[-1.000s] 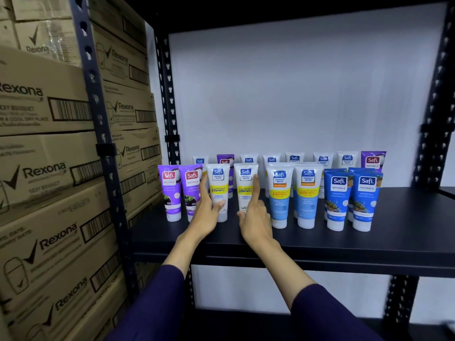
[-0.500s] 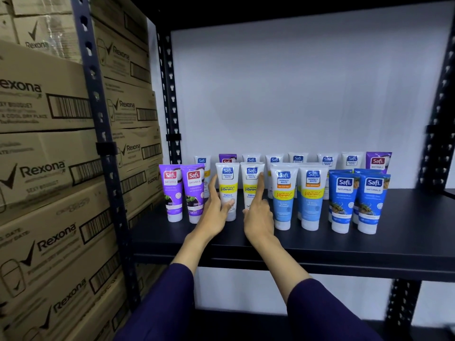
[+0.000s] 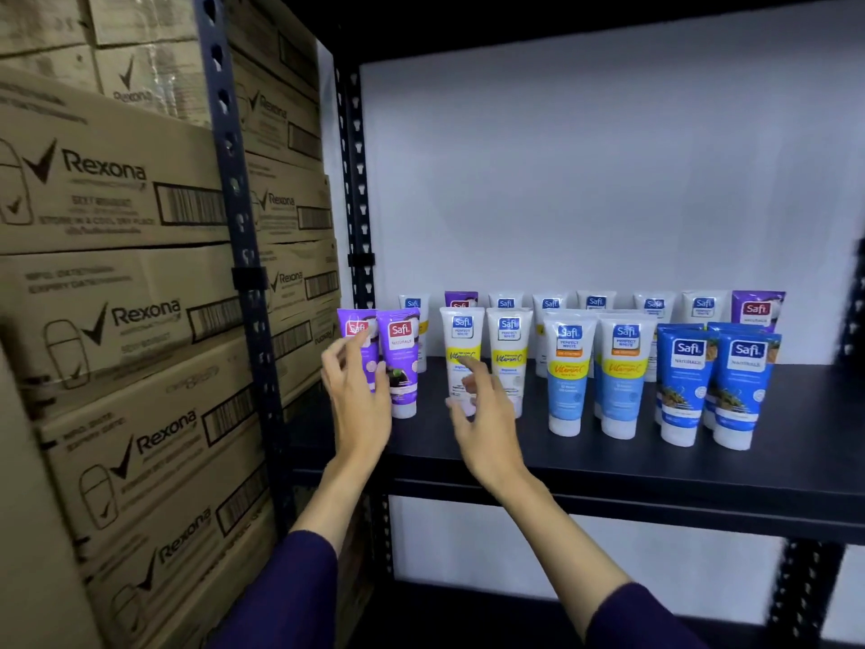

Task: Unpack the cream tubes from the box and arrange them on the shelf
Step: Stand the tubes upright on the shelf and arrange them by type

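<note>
Hands first: the left hand (image 3: 358, 400) is raised in front of the two purple tubes (image 3: 401, 363) at the left end of the front row, fingers loosely spread and lightly bent, fingertips over the leftmost tube; whether they actually touch it cannot be told. The right hand (image 3: 482, 414) is up before the two white tubes with yellow bands (image 3: 508, 353), fingers relaxed and apart, forefinger extended toward 11 o'clock, holding nothing; contact with the tubes is unclear through the blur. Both forearms come up from 6 o'clock in dark purple sleeves (image 3: 290, 587).

Tubes stand cap-down on the black shelf (image 3: 655, 466). At 3 o'clock of the right hand stand two light-blue tubes (image 3: 568, 372), then two dark-blue tubes (image 3: 744, 386) farther toward 3 o'clock. A back row of tubes (image 3: 597, 302) lines the white wall (image 3: 585, 180) toward 12 o'clock, mostly white with purple ones near each end.

At 9 o'clock, past the perforated shelf upright (image 3: 238, 227), brown Rexona cartons (image 3: 117, 283) are stacked high.
</note>
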A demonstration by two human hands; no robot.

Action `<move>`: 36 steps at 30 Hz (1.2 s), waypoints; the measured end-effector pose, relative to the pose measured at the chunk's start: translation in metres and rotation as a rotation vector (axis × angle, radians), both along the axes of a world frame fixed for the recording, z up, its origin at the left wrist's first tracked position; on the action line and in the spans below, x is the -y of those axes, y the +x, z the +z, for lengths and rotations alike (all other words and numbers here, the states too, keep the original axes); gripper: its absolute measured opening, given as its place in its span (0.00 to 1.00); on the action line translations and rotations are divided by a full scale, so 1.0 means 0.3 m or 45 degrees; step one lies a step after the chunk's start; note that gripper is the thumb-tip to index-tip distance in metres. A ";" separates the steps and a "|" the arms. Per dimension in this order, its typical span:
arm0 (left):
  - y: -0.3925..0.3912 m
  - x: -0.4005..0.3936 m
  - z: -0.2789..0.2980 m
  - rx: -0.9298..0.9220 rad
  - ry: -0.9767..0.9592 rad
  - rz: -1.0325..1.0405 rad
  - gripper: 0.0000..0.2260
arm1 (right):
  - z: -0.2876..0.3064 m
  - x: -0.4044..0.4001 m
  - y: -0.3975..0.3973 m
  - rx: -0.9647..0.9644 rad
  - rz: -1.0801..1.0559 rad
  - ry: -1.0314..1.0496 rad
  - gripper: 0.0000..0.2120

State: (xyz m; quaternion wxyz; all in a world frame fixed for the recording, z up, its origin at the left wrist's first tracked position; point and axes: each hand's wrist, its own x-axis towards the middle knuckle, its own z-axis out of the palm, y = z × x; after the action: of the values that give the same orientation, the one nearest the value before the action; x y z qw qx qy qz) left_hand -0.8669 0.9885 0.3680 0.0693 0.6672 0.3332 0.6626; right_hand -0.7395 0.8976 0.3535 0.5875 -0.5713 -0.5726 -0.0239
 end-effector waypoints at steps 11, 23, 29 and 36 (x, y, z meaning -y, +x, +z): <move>-0.082 -0.126 -0.020 -0.253 -0.492 -0.273 0.43 | 0.030 -0.230 -0.127 0.080 0.141 -0.233 0.51; -0.075 -0.141 -0.044 -0.284 -0.482 -0.132 0.43 | 0.028 -0.266 -0.128 0.135 -0.072 -0.303 0.47; -0.074 -0.140 -0.040 -0.283 -0.497 -0.180 0.44 | 0.032 -0.258 -0.124 0.125 -0.062 -0.319 0.47; -0.071 -0.072 -0.029 -0.130 -0.303 -0.006 0.28 | 0.032 -0.203 -0.128 0.171 -0.100 -0.294 0.41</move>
State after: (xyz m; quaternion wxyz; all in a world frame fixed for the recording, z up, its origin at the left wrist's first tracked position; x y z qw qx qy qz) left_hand -0.8883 1.0100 0.3592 0.1324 0.6880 0.4109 0.5834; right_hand -0.7779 0.9584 0.3630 0.4768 -0.6541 -0.5869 -0.0191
